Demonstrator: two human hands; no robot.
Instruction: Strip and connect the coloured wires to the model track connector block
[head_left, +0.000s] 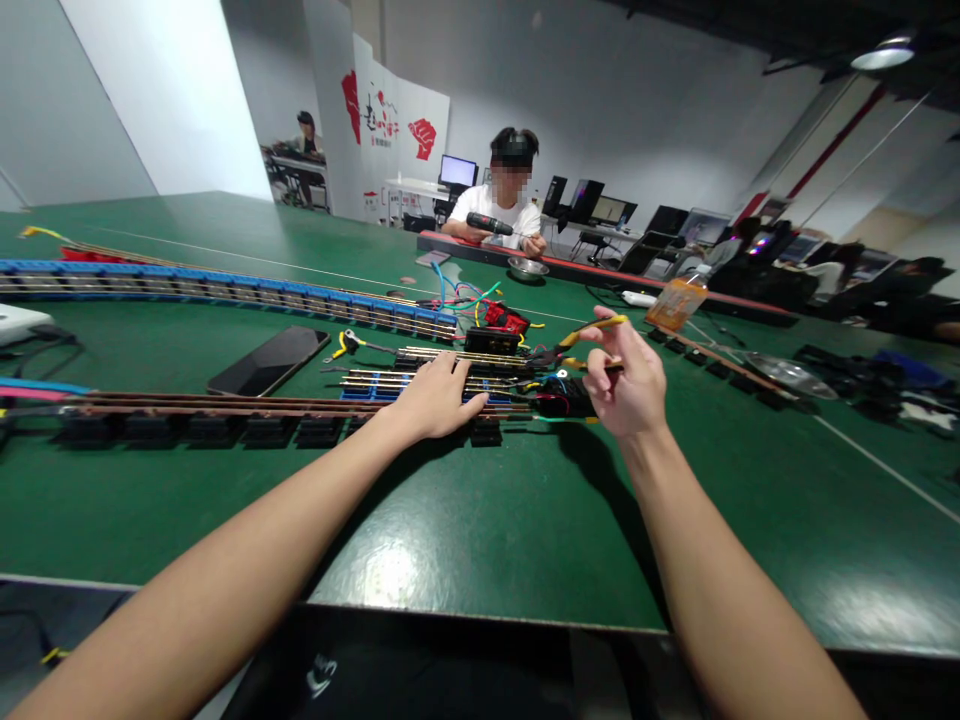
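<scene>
My left hand (437, 394) lies with its fingers stretched over short lengths of model train track, with a blue-based track piece (375, 384) showing to its left. Beneath and beside it runs a longer brown-railed track (225, 405) on black sleepers. Yellow-handled pliers (592, 330) are in my right hand (626, 375), their handles spread apart and their dark jaws pointing left at the wires by the track's end. A black box (491, 341) sits just beyond the track. What the jaws touch is too small to make out.
A black phone (270, 362) lies left of my hands. Behind it curves a blue track (225, 287). A red part with wires (506, 318) lies beyond. Across the green table (480, 520), a person (499, 200) holds a power drill (489, 223) above a metal bowl (528, 267). An orange-filled bottle (679, 300) stands right.
</scene>
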